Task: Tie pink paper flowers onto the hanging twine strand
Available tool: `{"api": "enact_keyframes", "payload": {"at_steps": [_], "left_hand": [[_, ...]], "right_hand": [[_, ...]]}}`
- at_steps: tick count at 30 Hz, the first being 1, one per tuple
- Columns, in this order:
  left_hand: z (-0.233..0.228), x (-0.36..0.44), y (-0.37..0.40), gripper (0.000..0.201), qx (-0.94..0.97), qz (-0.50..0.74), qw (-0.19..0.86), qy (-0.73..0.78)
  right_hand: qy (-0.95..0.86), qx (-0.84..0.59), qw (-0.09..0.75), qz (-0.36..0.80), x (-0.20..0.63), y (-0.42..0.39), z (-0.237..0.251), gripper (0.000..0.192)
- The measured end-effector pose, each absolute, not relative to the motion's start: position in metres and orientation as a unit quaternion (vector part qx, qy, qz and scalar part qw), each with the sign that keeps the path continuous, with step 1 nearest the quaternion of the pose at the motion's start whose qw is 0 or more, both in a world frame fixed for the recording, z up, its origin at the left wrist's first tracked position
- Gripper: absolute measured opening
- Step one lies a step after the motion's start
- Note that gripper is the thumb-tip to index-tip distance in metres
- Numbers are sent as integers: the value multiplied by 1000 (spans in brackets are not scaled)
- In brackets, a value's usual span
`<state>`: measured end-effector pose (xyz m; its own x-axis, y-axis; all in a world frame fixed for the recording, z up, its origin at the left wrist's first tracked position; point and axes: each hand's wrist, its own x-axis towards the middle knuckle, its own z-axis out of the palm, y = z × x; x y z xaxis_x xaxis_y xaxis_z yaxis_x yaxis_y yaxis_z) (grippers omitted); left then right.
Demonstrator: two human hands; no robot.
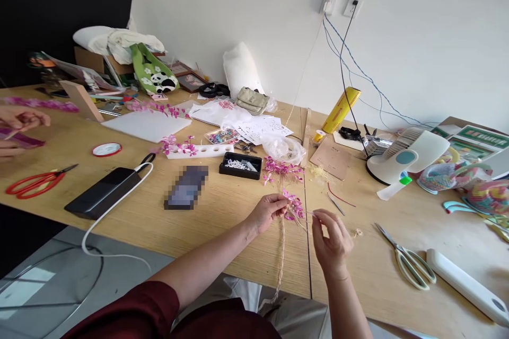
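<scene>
My left hand [271, 212] is closed in a pinch on a cluster of pink-purple flowers [295, 206] that hangs together with a pale braided cord [282, 254]. The cord runs down over the table edge to my lap. To the right, my right hand [333, 235] pinches a thin thread [308, 213] that stretches toward the flowers. Another pink flower cluster [283, 168] lies just beyond my hands. How the thread is fixed among the petals is too small to make out.
Cream-handled scissors [409, 262] and a long white case [465, 286] lie at the right. A black tray [240, 166] of small pieces, a phone [186, 188] and a black power bank [104, 190] stand left. Another person's hands [19, 122] work at the far left near red scissors [35, 184].
</scene>
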<state>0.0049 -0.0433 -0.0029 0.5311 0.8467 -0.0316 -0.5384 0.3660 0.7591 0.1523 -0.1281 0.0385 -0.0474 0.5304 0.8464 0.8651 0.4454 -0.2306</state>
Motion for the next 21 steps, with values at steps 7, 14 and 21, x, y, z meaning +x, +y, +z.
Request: {"api": "enact_keyframes", "payload": {"at_steps": [7,14,21], "left_hand": [[13,20,-63,21,371,516,731,249],[11,31,-71,20,318,542,744,228],[8,29,-61,22,388,513,704,300]], "right_hand": [[-745,-503,395,-188,138,-121,22,19],[-725,-541,378,-199,131,-116,9,13],[-724,-550,371,-188,134,-121,5,16]]}}
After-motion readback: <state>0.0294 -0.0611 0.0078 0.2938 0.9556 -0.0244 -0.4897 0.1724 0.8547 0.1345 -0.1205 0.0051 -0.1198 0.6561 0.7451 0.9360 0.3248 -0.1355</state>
